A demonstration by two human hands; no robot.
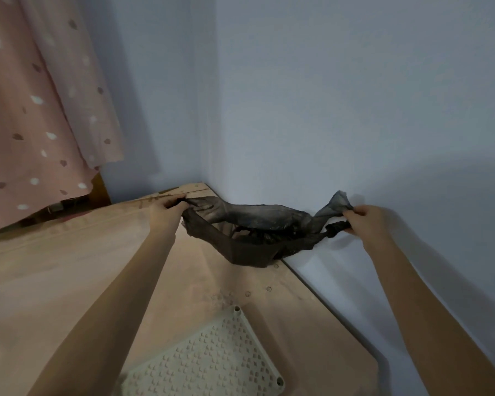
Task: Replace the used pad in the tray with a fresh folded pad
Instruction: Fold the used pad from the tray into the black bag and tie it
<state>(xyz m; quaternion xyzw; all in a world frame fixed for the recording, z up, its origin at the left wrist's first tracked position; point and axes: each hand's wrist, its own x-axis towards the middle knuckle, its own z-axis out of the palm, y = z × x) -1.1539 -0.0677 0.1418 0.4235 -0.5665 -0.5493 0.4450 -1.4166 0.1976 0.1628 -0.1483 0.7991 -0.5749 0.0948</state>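
- I read this as a home, a room corner.
- Plain pale blue walls point(326, 95) meet there.
- A pink patterned curtain point(35, 110) hangs on my left.
- Pinkish floor covering point(69, 267) runs under my view.

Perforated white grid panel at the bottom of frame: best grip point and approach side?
Probably the free corner of the white grid panel, near the peg at its far end, pinching the rim from the wall side. It lies flat on the pink mat, so only its edges offer purchase; its near edge runs out of frame.
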